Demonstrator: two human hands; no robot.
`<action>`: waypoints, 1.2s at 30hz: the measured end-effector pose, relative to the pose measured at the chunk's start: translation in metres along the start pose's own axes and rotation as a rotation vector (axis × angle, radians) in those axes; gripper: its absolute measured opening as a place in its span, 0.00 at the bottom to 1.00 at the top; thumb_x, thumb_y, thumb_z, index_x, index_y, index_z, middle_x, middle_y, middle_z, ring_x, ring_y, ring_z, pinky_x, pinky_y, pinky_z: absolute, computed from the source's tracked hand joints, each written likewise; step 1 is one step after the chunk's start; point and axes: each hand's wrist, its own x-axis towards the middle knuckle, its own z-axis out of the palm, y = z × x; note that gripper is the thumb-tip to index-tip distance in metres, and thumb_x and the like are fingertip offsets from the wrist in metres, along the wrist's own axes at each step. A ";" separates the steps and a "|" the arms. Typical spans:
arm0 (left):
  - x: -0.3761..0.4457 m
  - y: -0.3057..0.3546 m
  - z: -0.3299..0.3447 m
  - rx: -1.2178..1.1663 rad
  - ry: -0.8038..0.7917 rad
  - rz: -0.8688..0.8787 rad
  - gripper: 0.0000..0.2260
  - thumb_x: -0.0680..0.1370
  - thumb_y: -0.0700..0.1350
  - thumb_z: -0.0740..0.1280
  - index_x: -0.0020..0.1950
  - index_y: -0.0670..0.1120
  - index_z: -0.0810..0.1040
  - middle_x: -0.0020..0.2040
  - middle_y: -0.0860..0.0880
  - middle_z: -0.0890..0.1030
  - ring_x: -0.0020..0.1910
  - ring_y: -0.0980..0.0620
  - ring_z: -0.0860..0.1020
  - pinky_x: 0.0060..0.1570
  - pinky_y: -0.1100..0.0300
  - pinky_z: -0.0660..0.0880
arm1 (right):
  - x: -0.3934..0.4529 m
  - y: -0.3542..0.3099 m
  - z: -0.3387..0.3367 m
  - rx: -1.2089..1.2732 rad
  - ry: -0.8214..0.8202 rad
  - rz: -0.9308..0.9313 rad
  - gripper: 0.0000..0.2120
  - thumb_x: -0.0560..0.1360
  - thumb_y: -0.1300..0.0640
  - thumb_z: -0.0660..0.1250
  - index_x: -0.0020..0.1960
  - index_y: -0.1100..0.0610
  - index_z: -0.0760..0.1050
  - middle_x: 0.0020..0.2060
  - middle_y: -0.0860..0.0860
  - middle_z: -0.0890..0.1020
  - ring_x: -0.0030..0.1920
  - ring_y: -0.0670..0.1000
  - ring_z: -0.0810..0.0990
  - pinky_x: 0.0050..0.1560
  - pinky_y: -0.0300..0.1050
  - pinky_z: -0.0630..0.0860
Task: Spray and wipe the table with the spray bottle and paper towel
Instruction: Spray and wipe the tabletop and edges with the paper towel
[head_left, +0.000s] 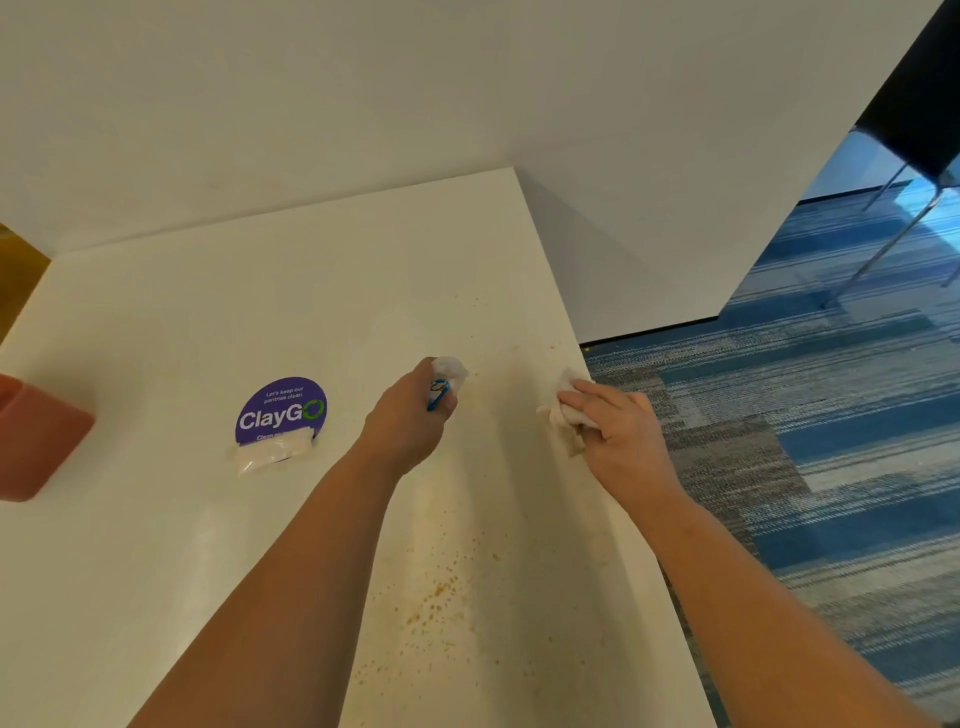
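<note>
The white table (260, 312) carries brown-orange specks and smears (441, 592) in its near right part. My left hand (410, 415) is closed around a small spray bottle (449, 370). Only the bottle's white top and a blue clip show; the rest is hidden in my fist. It points at the table's far right area. My right hand (618, 431) presses a crumpled white paper towel (563, 418) flat onto the table near its right edge, with my fingers spread over the towel.
A round purple ClayGO sticker (283, 408) with a strip of tape lies left of my left hand. A reddish-brown container (36, 436) stands at the left edge. A white wall (363, 104) backs the table. Blue carpet (831, 441) and chair legs (893, 234) lie to the right.
</note>
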 end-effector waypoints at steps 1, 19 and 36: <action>0.001 -0.001 -0.002 0.000 0.017 0.000 0.13 0.80 0.47 0.61 0.62 0.61 0.71 0.59 0.55 0.78 0.55 0.49 0.78 0.55 0.44 0.76 | 0.004 -0.001 0.002 -0.012 0.038 0.012 0.20 0.70 0.67 0.68 0.58 0.50 0.78 0.60 0.49 0.78 0.53 0.53 0.72 0.50 0.50 0.72; -0.010 -0.044 -0.045 -0.139 0.187 -0.144 0.17 0.81 0.42 0.64 0.69 0.53 0.72 0.61 0.54 0.77 0.59 0.52 0.76 0.54 0.58 0.73 | 0.054 0.004 0.059 -0.274 -0.060 0.064 0.20 0.72 0.58 0.67 0.63 0.55 0.71 0.67 0.55 0.70 0.66 0.58 0.69 0.62 0.56 0.71; -0.015 -0.082 -0.059 -0.205 0.266 -0.156 0.13 0.80 0.41 0.64 0.64 0.52 0.75 0.62 0.57 0.77 0.62 0.55 0.75 0.51 0.68 0.70 | 0.182 -0.035 0.127 -0.216 -0.207 -0.115 0.16 0.77 0.59 0.60 0.63 0.56 0.73 0.68 0.56 0.70 0.65 0.59 0.69 0.62 0.51 0.65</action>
